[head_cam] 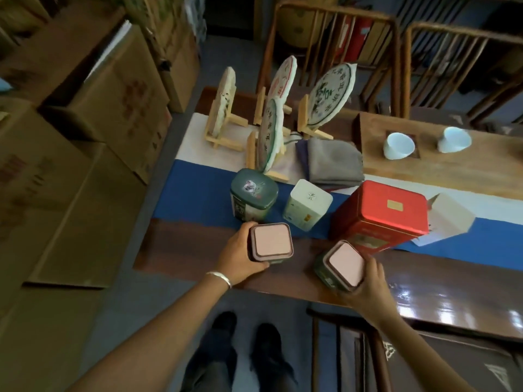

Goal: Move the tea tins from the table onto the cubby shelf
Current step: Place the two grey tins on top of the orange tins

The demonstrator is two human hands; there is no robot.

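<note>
1. While both arms reach over the near edge of the table (198,250), each hand grips one tin: the left hand (240,257) wraps the side of the left pink-lidded tin (270,244), and the right hand (368,281) clasps the right pink-lidded tin (343,265) from the near side.
2. Whether either tin is lifted or resting on the wood cannot be told; the right one tilts.
3. Tins in view number five: the two held, plus three standing on the blue cloth (195,199) beyond the hands.
4. Just past the left hand's fingertips stands the green tin (253,198); the white tin (307,205) sits between the two hands and farther out; the red tin (379,216), the biggest, stands just beyond the right hand, close to its tin.
5. Farther out from both hands are four round tea cakes on wooden stands, one folded grey cloth (334,161), and two white cups (399,145).
6. A silver bracelet (220,278) circles the left wrist.
</note>
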